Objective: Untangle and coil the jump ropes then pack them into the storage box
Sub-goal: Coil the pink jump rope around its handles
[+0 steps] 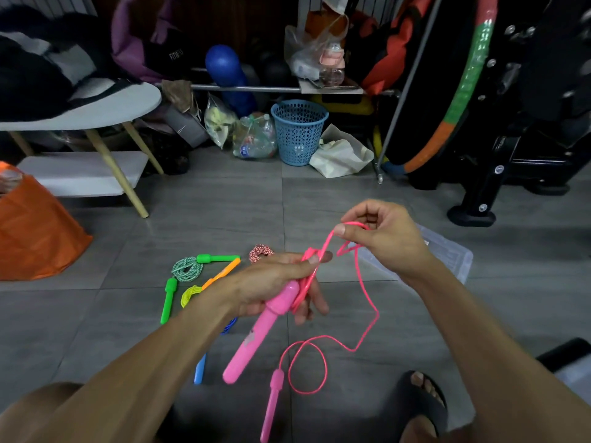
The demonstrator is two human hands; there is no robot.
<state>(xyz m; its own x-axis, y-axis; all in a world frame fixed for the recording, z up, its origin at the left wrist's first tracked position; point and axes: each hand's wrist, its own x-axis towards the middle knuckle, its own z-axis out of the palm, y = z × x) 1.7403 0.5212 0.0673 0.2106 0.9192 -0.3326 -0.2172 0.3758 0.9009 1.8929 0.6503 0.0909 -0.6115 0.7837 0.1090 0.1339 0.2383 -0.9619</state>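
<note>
A clear storage box point(447, 251) lies on the grey floor right of centre, behind the right hand point(383, 235), which pinches a loop of the pink jump rope point(367, 318). At centre the left hand point(275, 282) grips that rope's pink handle point(252, 334) with gathered coils. Green point(187, 270) and orange point(220, 274) ropes lie lower left.

left hand point(281, 282) holds pink handle point(256, 334) | right hand point(380, 238) pinches pink cord point(367, 302)
</note>
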